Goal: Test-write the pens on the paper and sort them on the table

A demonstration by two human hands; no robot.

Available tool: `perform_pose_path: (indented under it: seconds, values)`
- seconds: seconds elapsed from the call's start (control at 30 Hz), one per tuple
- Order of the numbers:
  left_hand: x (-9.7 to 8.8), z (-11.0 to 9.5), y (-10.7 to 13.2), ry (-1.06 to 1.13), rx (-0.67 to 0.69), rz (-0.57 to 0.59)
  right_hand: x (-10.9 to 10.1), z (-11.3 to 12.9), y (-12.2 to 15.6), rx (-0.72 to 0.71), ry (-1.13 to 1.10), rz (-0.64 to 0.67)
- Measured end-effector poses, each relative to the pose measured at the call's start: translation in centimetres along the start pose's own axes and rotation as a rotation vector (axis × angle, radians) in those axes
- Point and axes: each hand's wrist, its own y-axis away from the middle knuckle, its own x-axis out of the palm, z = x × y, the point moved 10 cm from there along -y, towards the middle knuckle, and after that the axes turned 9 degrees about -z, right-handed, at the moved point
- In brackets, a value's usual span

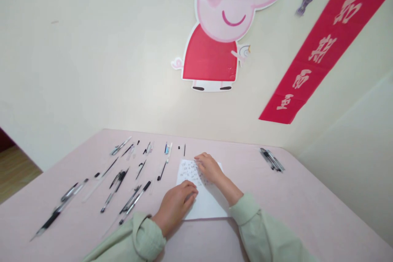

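A white sheet of paper (204, 206) with dark handwriting on its upper part lies on the pink-covered table. My left hand (176, 205) rests over its left edge, fingers loosely bent and lying on the sheet. Farther up the page, my right hand (211, 170) lies across the written lines with its fingers stretched to the left, covering some of the writing. No pen shows in either hand. Left of the paper are a pen (135, 202) with a dark grip and a thin black refill (162, 170).
Several pens and loose pen parts lie across the left side, including a long pen (50, 221) near the left edge. A bundle of pens (272, 160) is at the back right. Behind the table (307, 208), the wall bears a pig cutout (211, 57) and a red banner (319, 49).
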Motion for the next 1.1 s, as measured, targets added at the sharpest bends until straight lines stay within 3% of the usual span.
perform_pose_path:
  seconds: [0.13,0.37,0.57,0.8,1.1]
  values:
    - [-0.2,-0.2,0.0,-0.037,-0.011,-0.002,1.7,1.3,-0.2,0.041,0.069,0.013]
    - [-0.1,0.3,0.0,-0.248,-0.021,-0.004,1.4,2.4,2.2,0.068,0.107,-0.039]
    - [-0.5,0.5,0.0,-0.35,-0.044,-0.024,1.8,3.9,2.9,0.033,0.145,0.012]
    - [-0.7,0.6,0.0,-0.34,-0.072,-0.015,1.4,1.4,-1.7,0.211,0.173,0.073]
    - [-0.8,1.1,-0.1,-0.285,-0.113,-0.029,4.4,0.6,-5.8,0.383,0.249,0.067]
